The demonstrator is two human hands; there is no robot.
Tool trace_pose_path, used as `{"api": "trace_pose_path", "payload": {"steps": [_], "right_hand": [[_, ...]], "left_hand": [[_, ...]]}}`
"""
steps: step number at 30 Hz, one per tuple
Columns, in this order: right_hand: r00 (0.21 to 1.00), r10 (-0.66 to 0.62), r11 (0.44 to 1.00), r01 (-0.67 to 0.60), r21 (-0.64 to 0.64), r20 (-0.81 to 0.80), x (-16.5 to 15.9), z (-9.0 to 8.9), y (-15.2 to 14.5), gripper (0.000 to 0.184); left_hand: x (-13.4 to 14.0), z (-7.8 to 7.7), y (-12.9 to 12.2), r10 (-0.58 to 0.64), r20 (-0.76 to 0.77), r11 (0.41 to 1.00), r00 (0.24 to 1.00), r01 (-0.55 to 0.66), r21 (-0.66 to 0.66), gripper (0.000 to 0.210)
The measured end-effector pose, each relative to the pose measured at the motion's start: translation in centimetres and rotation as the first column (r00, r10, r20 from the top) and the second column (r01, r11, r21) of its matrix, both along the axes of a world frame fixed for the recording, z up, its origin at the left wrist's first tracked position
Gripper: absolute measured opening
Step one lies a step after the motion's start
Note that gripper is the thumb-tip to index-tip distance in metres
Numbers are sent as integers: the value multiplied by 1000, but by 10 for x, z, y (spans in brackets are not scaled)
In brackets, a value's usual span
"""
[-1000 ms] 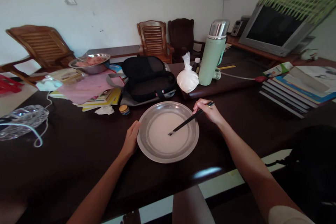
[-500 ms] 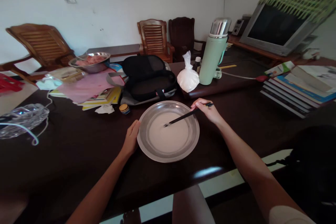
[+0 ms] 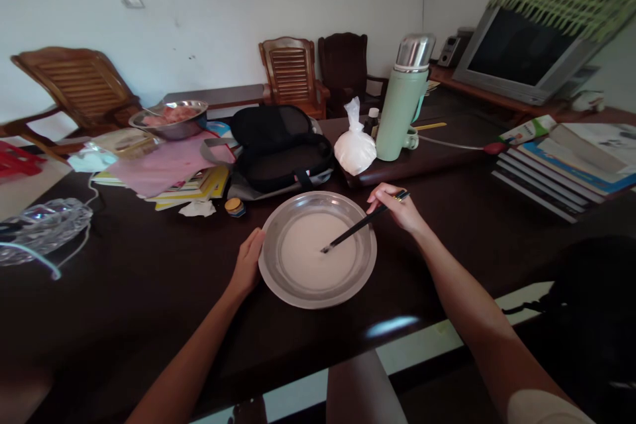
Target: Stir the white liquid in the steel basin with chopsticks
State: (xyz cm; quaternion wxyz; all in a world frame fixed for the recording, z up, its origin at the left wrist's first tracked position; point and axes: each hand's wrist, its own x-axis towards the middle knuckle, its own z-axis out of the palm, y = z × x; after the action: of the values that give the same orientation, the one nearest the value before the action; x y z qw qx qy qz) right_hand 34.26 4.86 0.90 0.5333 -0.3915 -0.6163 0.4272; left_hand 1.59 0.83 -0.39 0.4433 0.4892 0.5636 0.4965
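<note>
A wide metal basin (image 3: 318, 300) stands on the dark table in front of me, with a milky white liquid (image 3: 305, 248) in its bottom. My left hand (image 3: 248, 260) grips the basin's left rim; its fingers are partly hidden behind the edge. Over the right rim, my right hand (image 3: 396, 207) is closed on black chopsticks (image 3: 355, 228). Their tips dip into the liquid near the middle. Just beyond the basin sit a tied plastic bag of white powder (image 3: 355, 151) and a small jar with a golden lid (image 3: 235, 207).
A green thermos (image 3: 400, 112) stands behind the powder bag. An open black bag (image 3: 283, 152) lies past the basin. Further left are a metal bowl of pinkish meat (image 3: 171, 114) and a clear glass dish (image 3: 47, 228). Stacked books (image 3: 541, 185) lie at the right.
The chopstick tips have shifted slightly right and toward me in the liquid. My right hand has moved a little to the right. My left hand stays on the rim.
</note>
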Motion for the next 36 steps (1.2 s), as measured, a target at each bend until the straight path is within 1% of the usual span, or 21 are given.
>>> {"api": "trace_pose_path", "payload": {"steps": [3, 5, 7, 9, 11, 14, 16, 19, 21, 24, 26, 29, 30, 32, 34, 36], "right_hand": [[995, 79, 997, -79, -13, 55, -3, 1, -1, 38], [995, 61, 998, -62, 17, 76, -3, 1, -1, 37], [999, 5, 999, -7, 33, 46, -1, 1, 0, 35], [1000, -21, 1000, 21, 17, 9, 1, 1, 0, 35], [1000, 13, 1000, -13, -3, 16, 1, 2, 0, 37], [994, 77, 997, -77, 6, 79, -2, 3, -2, 40], [995, 54, 998, -56, 31, 85, -2, 3, -2, 40], [1000, -8, 1000, 8, 24, 17, 0, 2, 0, 36], [1000, 17, 1000, -17, -6, 0, 0, 1, 0, 36], [995, 76, 997, -76, -3, 62, -1, 1, 0, 37], [996, 42, 999, -44, 28, 81, 0, 0, 1, 37], [1000, -26, 999, 25, 22, 13, 2, -2, 3, 35], [1000, -20, 1000, 20, 4, -12, 2, -3, 3, 35], [999, 37, 999, -38, -20, -20, 2, -4, 3, 35], [996, 84, 996, -84, -4, 31, 1, -3, 2, 35], [995, 65, 997, -68, 33, 79, 1, -2, 2, 35]], "left_hand": [[0, 0, 0, -46, 43, 999, 998, 46, 5, 50], [-1, 0, 0, -45, 43, 999, 998, 45, 7, 50], [-2, -1, 0, -45, 39, 999, 998, 44, 10, 50], [-2, -3, 0, -49, 42, 999, 998, 49, 7, 49], [-3, -3, 0, -52, 45, 999, 998, 52, 6, 48], [-3, -3, 0, -60, 50, 998, 997, 59, 8, 48], [-4, -3, 0, -62, 42, 998, 997, 62, 9, 47], [-4, -5, 0, -60, 35, 998, 998, 60, 13, 47], [-4, -6, 1, -64, 44, 998, 997, 63, 17, 48], [-4, -8, 2, -73, 58, 997, 996, 71, 25, 47], [-5, -9, 3, -73, 63, 997, 995, 71, 27, 47], [-6, -10, 3, -64, 49, 998, 997, 63, 21, 47], [-6, -10, 3, -59, 40, 998, 997, 58, 21, 47], [-7, -11, 3, -52, 22, 998, 998, 51, 26, 46], [-7, -10, 3, -51, 13, 998, 999, 51, 27, 46], [-6, -9, 2, -54, 13, 998, 998, 53, 22, 45]]}}
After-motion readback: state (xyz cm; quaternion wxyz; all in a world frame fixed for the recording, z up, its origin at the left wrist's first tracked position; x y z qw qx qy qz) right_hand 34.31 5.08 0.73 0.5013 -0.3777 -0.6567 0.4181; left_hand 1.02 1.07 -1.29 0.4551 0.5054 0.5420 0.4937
